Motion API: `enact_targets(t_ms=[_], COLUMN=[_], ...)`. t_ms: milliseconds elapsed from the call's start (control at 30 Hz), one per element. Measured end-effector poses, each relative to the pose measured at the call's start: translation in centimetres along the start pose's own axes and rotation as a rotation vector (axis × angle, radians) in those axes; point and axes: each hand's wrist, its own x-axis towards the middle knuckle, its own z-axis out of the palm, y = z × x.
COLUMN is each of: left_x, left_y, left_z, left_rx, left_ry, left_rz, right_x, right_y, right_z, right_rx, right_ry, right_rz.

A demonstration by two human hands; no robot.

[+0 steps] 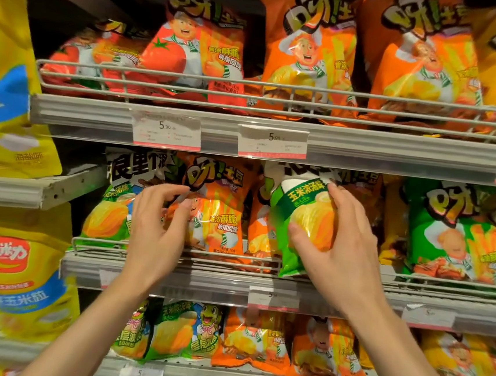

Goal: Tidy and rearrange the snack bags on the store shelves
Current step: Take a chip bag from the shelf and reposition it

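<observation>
My right hand [335, 247] grips a green corn-flavour snack bag [295, 213] in front of the middle shelf, fingers over its top and thumb under its face; the bag's lower corner hangs over the wire rail [173, 253]. My left hand [158, 224] reaches to an orange snack bag [220, 212] standing on the same shelf, with curled fingers touching its left edge. Whether it holds the bag I cannot tell. A green bag [108, 213] stands left of that hand.
The upper shelf [96, 112] carries red tomato bags [190, 52] and orange bags [310, 57] behind a wire rail. Green bags [448, 234] fill the middle shelf's right. Yellow corn bags [19, 281] sit on the left unit. Several small bags line the lowest shelf.
</observation>
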Motion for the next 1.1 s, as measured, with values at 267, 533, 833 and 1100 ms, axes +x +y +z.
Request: enact_targets(t_ms=[267, 533, 833, 1100], left_x=[-0.7, -1.0, -1.2, 0.1], left_y=[6.4, 6.5, 4.7, 2.6], left_z=[4.0, 4.3, 2.5, -4.2], left_rx=[-0.468, -0.433, -0.451, -0.313], left_ry=[-0.409, -0.471, -0.253, -0.209], left_rz=[-0.429, -0.428, -0.409, -0.363], right_x=[-1.0, -0.6, 0.2, 1.1], right_y=[-0.4, 0.5, -0.1, 0.2], right_z=[0.1, 1.1, 1.8, 7.1], right_rx=[0.209, 0.33, 0.6, 0.088], right_ry=[-0.159, -0.069, -0.009, -0.162], right_rz=[-0.045, 0.074, 0.079, -0.129])
